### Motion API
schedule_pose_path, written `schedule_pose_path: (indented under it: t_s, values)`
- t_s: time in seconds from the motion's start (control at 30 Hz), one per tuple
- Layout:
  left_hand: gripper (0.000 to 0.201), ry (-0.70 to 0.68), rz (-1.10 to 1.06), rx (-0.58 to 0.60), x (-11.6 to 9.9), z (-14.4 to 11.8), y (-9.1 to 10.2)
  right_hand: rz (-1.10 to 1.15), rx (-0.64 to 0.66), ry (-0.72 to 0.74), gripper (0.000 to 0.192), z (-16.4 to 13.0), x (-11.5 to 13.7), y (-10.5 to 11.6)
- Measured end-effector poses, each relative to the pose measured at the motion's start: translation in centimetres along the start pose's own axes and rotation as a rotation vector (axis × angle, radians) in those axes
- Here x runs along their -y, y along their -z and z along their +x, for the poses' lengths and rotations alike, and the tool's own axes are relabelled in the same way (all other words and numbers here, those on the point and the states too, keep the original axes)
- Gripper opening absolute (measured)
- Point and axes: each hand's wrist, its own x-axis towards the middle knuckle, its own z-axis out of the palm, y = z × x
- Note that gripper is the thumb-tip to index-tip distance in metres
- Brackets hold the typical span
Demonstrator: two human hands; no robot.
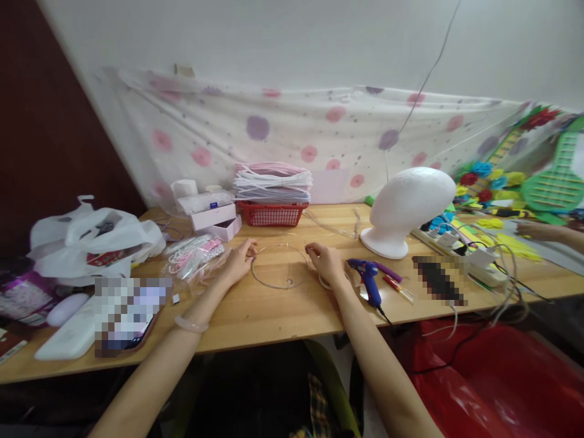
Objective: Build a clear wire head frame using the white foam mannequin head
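At the centre of the frame, a thin wire hoop (274,287) is at the wooden table (269,319); the left hand (241,260) pinches its left edge in a narrow grip; the right hand (326,261) has fingertips drawn close near its right side, though whether they hold wire cannot be told; right of centre lies a blue glue gun (368,281); at far left, lettering on a purple package (22,289) is too blurred to read.

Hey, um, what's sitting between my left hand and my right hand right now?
In the head view, a thin round hoop lies between your left hand and right hand, with the wooden tabletop visible through it.
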Motion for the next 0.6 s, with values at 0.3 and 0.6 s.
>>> schedule_pose_path:
  t_s: [0.3, 0.6]
  values:
    - [0.04, 0.121, -0.294, 0.149, -6.7, 1.5, 2.3, 0.006, -0.137, 0.175, 0.026, 1.7, 1.8, 3.3]
    - [0.025, 0.244, -0.502, 0.409, -14.3, 5.0, 4.5, -0.052, -0.053, 0.236, 0.024, 3.5, 5.2, 5.5]
